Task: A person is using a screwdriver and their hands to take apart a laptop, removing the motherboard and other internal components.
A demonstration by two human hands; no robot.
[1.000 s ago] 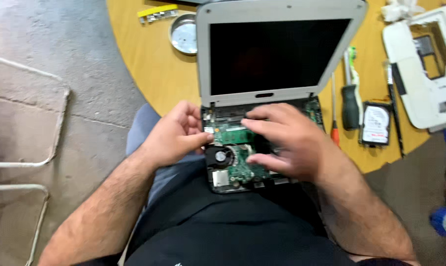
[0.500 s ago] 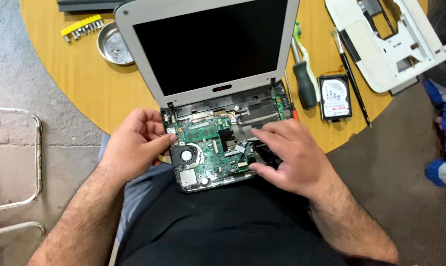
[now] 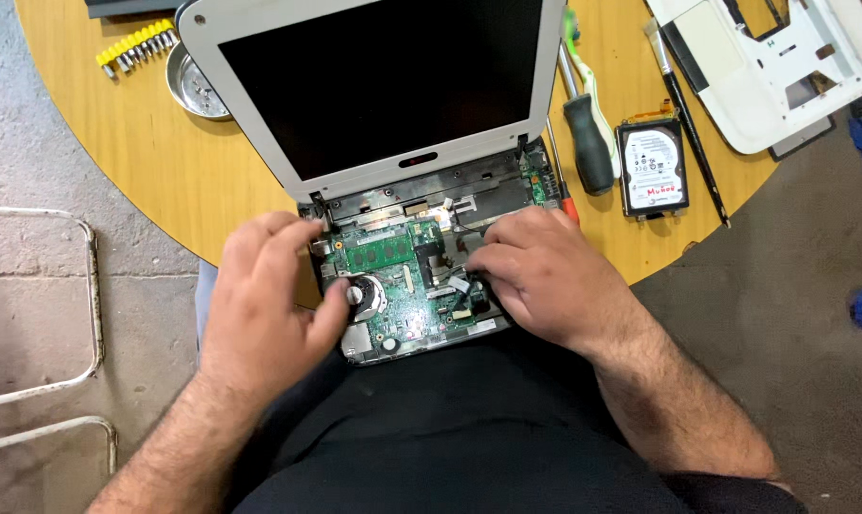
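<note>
Moved since earlier: both hands have shifted over the bared laptop base; the left hand has slid from the base's left edge onto the board near the fan, and the view has swung so more of the bench's right side shows.
Bit set (image 3: pixel 138 48): yellow row at the far left of the round wooden bench (image 3: pixel 165 171), beside a small metal dish (image 3: pixel 195 88).
Left hand (image 3: pixel 264 305): not grasping anything; fingers arched on the left edge of the base, thumb tip touching the round fan (image 3: pixel 364 293).
Laptop (image 3: pixel 383 105): white-framed lid upright, dark screen facing the person; its base overhangs the near bench edge onto the lap.
Motherboard (image 3: pixel 402 286): green, exposed, long axis running left to right, parallel to the hinge; memory stick (image 3: pixel 383 253) lies the same way.
Right hand (image 3: pixel 550 276): curled fingertips pressing at the dark cable area on the board's right side; I cannot tell whether they pinch anything.
Doing it well: probably best to steady the base with the left hand, work connectors with fingertips only, and lift straight rather than twisting.
Right of laptop: black-handled screwdriver (image 3: pixel 588 143), bare hard drive (image 3: pixel 652 167), thin brush (image 3: pixel 690 119), white laptop cover (image 3: pixel 764 67).
</note>
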